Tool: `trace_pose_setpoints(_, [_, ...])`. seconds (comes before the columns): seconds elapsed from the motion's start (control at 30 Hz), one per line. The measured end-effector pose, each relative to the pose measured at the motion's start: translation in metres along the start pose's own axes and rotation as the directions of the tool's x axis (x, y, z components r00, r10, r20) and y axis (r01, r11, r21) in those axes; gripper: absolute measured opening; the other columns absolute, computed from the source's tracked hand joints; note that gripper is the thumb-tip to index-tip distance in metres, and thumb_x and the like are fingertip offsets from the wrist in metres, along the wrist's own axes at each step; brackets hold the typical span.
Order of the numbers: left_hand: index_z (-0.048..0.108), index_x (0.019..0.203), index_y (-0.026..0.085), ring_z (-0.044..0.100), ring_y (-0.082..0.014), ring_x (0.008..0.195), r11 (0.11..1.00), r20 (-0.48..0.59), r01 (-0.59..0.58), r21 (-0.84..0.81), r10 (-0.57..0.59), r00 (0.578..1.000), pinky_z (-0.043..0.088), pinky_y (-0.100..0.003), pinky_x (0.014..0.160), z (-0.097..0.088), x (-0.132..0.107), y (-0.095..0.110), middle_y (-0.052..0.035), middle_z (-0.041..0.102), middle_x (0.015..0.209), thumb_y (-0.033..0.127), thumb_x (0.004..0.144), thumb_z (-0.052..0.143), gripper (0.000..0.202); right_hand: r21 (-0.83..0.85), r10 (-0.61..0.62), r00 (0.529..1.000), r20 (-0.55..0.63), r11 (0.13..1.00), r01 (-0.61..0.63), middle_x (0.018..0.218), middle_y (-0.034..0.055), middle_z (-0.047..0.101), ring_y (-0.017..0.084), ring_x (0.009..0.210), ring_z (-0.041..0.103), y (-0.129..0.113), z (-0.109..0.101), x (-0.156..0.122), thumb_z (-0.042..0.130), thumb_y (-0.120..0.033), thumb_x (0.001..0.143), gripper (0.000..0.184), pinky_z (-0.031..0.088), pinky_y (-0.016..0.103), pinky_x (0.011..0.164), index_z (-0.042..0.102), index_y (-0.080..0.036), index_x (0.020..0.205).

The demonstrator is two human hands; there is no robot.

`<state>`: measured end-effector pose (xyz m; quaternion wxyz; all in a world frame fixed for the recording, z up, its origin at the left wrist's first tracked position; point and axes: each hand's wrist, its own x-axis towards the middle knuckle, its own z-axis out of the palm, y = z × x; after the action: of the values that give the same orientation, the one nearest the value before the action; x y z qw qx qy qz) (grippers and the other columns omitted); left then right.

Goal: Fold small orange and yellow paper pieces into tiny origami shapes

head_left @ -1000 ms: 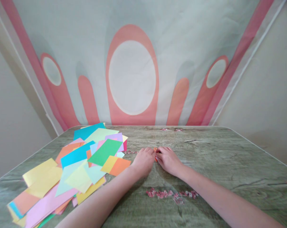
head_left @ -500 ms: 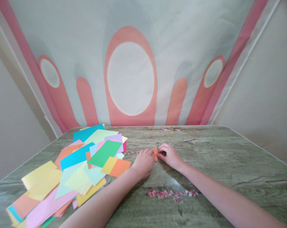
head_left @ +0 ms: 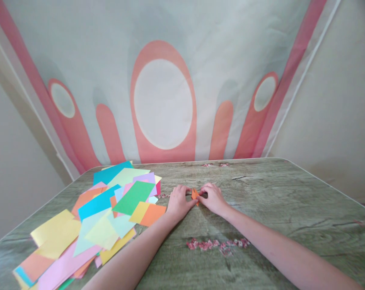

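My left hand [head_left: 178, 201] and my right hand [head_left: 212, 198] meet near the middle of the wood-patterned table [head_left: 291, 209]. Between their fingertips sits a small folded orange paper piece [head_left: 195, 195], pinched from both sides and resting low over the tabletop. The fingers of both hands are curled in around it. Most of the orange piece is hidden by my fingers.
A loose heap of coloured paper sheets [head_left: 92, 217] covers the left part of the table. A short strip of pink flower print [head_left: 217, 244] marks the tabletop between my forearms. A pink-and-white patterned cloth [head_left: 164, 92] hangs behind the table's far edge.
The orange piece has come more into view between my fingertips. Both hands have shifted slightly away from me, and the view has tilted a little.
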<state>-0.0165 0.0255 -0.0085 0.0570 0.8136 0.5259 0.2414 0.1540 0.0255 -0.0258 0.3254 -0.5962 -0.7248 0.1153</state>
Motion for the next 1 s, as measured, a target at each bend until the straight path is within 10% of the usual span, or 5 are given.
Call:
trace_pose_setpoints(0.43, [0.062, 0.080, 0.018, 0.054, -0.0158, 0.077, 0.970, 0.040, 0.094, -0.224, -0.087, 0.995, 0.040, -0.027, 0.072, -0.001, 0.003, -0.002, -0.0009, 0.061, 0.079, 0.039, 0.072, 0.059, 0.023, 0.317, -0.001, 0.994, 0.108, 0.948, -0.034, 0.071, 0.0012, 0.063, 0.014, 0.067, 0.056, -0.007, -0.007, 0.002, 0.054, -0.025, 0.075, 0.011, 0.042, 0.027, 0.066, 0.060, -0.017, 0.071])
trace_pose_setpoints(1.0, [0.058, 0.106, 0.010, 0.046, -0.0072, 0.048, 0.561, 0.249, 0.208, -0.801, -0.004, 0.968, 0.033, -0.018, 0.048, -0.003, 0.004, 0.012, 0.0009, 0.058, 0.059, 0.039, 0.063, 0.070, 0.053, 0.688, -0.036, 0.976, 0.216, 0.714, -0.126, 0.071, -0.0003, 0.059, 0.011, 0.065, 0.050, -0.008, -0.026, -0.023, 0.054, -0.038, 0.077, 0.024, 0.038, 0.022, 0.062, 0.058, -0.015, 0.076])
